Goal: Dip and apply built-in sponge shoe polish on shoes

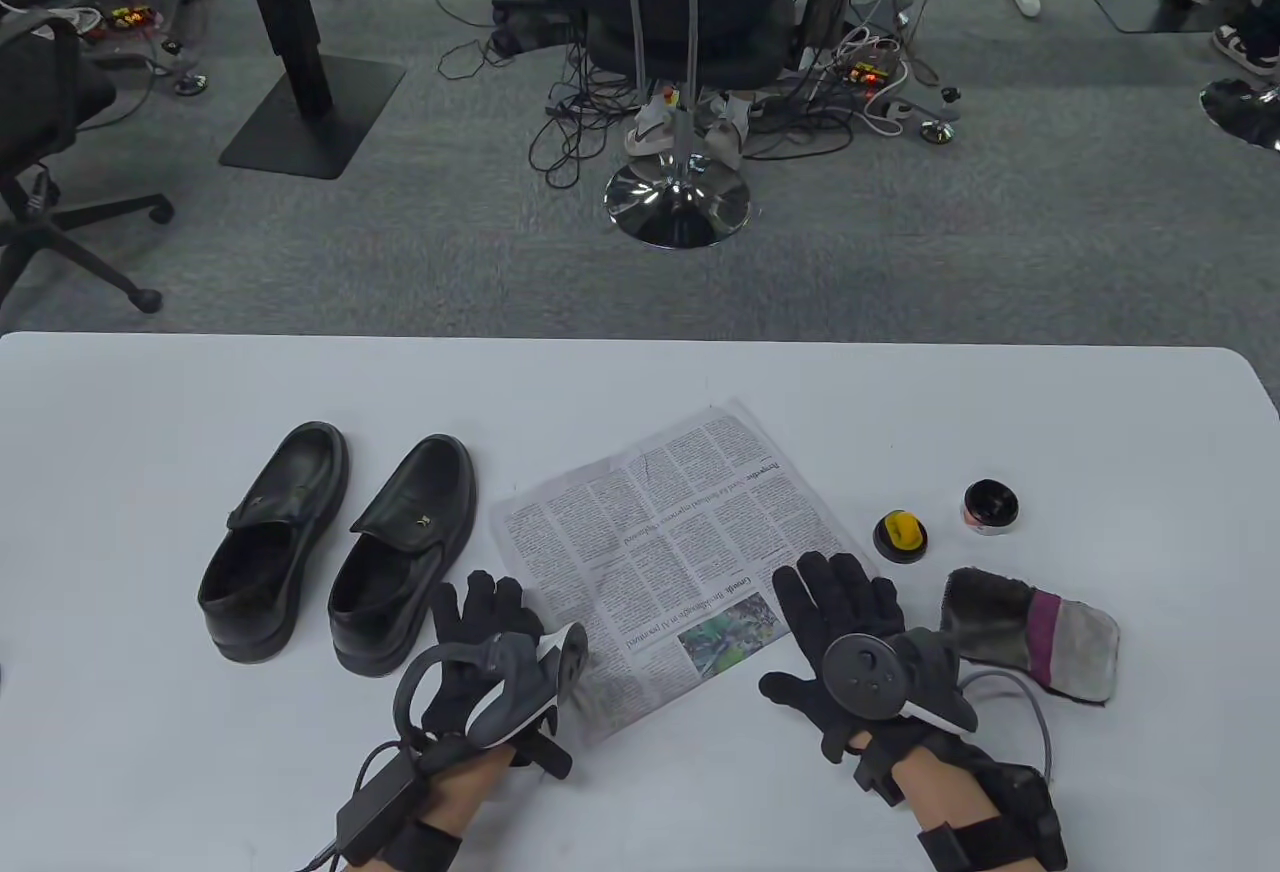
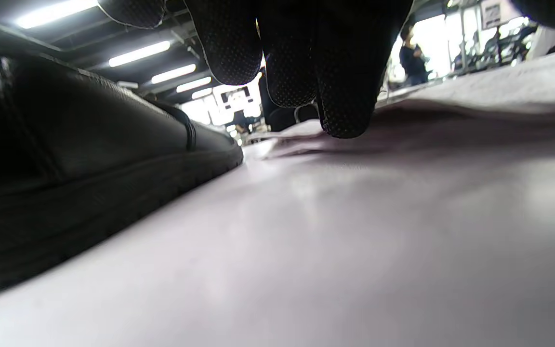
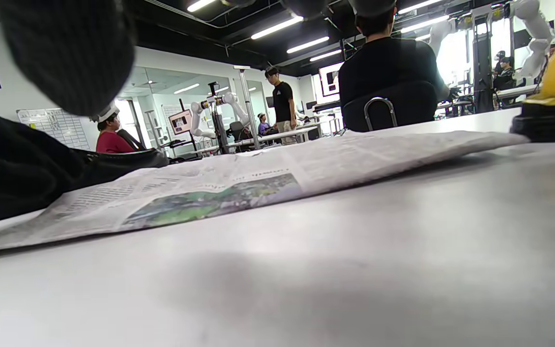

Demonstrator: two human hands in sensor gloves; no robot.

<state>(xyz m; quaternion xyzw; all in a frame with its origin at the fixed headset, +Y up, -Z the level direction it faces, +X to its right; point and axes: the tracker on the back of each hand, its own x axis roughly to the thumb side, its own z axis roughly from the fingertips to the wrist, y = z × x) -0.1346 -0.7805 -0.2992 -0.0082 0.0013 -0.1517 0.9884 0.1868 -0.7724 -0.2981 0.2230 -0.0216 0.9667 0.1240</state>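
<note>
Two gloved hands rest flat on a white tabletop [image 1: 900, 412], nothing held. Left hand [image 1: 480, 652] lies w/ fingers [image 2: 340, 96] straight, tips at the near-left edge of a newspaper sheet [image 1: 660, 552], just beside the nearer of two black shoes [image 1: 405, 552]; second shoe [image 1: 272, 537] sits parallel, further left. Right hand [image 1: 850, 652] spreads its fingers loosely over the sheet's near-right corner. To the right of the paper: polish lid w/ yellow built-in sponge [image 1: 901, 536], facing up, and the open polish tin [image 1: 989, 508] close beside it, apart. A grey cloth [image 1: 1030, 632] w/ purple band lies near the right hand.
</note>
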